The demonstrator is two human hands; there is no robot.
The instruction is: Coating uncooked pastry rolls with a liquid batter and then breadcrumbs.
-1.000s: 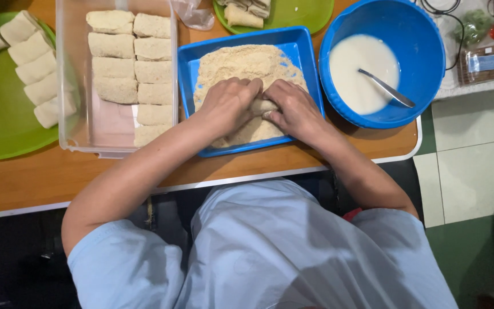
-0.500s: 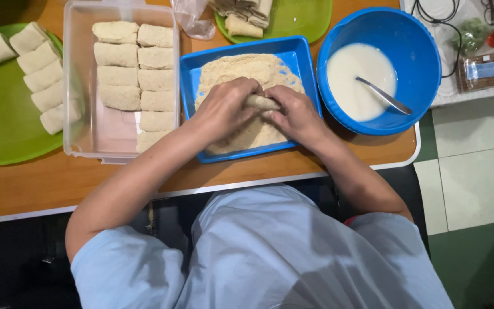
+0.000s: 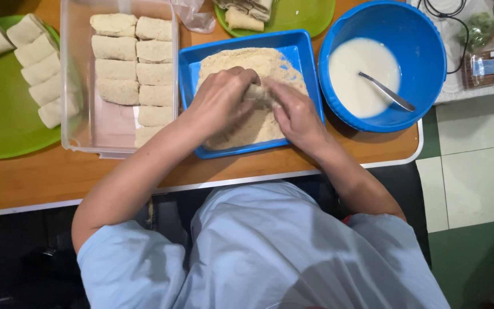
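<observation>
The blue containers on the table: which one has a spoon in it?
The round blue bowl at the right, filled with white liquid, holds the metal spoon. The square blue tray beside it holds only crumbs, where both hands work.

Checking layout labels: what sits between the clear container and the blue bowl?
Head view: the blue tray of breadcrumbs, where both hands, left hand and right hand, hold a roll.

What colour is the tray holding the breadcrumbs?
Blue tray, seen in the head view.
</observation>
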